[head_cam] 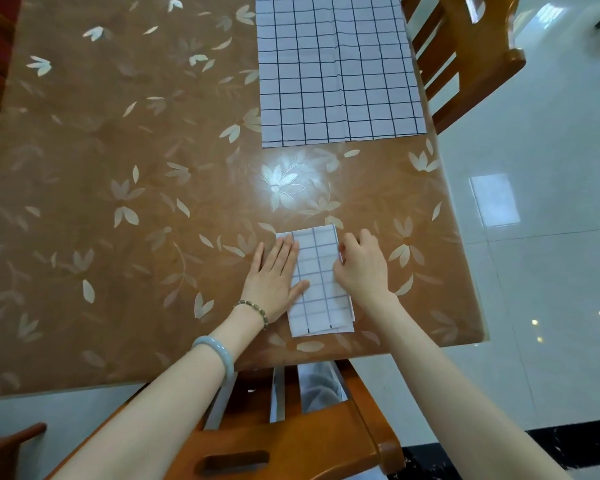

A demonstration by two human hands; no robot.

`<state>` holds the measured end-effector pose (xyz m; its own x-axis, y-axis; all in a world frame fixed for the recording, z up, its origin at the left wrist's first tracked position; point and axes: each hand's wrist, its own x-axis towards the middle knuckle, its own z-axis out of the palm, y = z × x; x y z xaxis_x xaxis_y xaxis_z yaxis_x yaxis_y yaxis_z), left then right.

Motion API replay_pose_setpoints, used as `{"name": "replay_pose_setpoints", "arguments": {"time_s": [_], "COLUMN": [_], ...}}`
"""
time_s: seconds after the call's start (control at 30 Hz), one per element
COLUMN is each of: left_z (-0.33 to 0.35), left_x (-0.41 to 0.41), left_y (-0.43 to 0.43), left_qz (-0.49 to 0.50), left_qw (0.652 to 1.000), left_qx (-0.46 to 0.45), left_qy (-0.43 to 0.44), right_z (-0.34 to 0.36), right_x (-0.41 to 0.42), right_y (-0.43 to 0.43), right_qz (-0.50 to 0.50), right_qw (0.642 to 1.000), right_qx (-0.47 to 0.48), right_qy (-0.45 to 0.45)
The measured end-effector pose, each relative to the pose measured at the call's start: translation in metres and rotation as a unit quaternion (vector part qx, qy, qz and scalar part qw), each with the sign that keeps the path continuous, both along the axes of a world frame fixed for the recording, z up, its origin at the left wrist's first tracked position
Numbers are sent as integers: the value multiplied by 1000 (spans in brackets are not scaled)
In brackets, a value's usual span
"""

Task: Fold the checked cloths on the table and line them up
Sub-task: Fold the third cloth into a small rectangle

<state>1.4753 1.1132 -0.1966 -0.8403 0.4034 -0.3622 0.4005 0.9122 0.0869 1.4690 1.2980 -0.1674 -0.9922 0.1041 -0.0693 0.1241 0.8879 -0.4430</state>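
Cloth (321,282) under left fingers (286,248), right fingers (347,247) pinching

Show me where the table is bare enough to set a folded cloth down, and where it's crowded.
Bare: the table left of both cloths, and the band between the spread cloth and the folded cloth. Crowded: the near right, where the left hand and the right hand rest on the folded cloth; the spread cloth reaches the right edge.
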Motion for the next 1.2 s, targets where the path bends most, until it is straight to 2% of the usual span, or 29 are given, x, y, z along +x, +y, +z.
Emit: {"name": "replay_pose_setpoints", "arguments": {"time_s": [0.07, 0.1, 0.2, 0.27, 0.57, 0.73, 0.97, 1.2], "left_z": [-4, -5, -7, -8, -3, -6, -7, 3], "left_x": [1, 1, 0, 0, -24, -11, 50, 31], "left_y": [-2, -2, -2, -2, -26, -31, -32, -31], "left_qz": [0, 2, 5, 1, -93, -167, -171, -138], "left_qw": [1000, 1000, 1000, 1000, 996, 985, 985, 990], "left_qx": [-3, -3, 1, 0, -11, -17, 13, 23], "left_qy": [7, 13, 14, 17, 5, 43, -14, -2], "right_z": [0, -4, -21, -31, -35, -38, -43, -47], "right_x": [-4, -6, -9, -6, 1, 3, 3, 6], "right_y": [-10, -14, -19, -12, 4, 4, 5, 6], "right_qz": [84, 133, 259, 289, 247, 237, 226, 223], "right_qw": [991, 984, 962, 948, 950, 953, 959, 961], "right_qx": [33, 38, 80, 132, 181, 181, 166, 162], "right_qy": [98, 109, 34, -13, -68, -64, -49, -33]}}
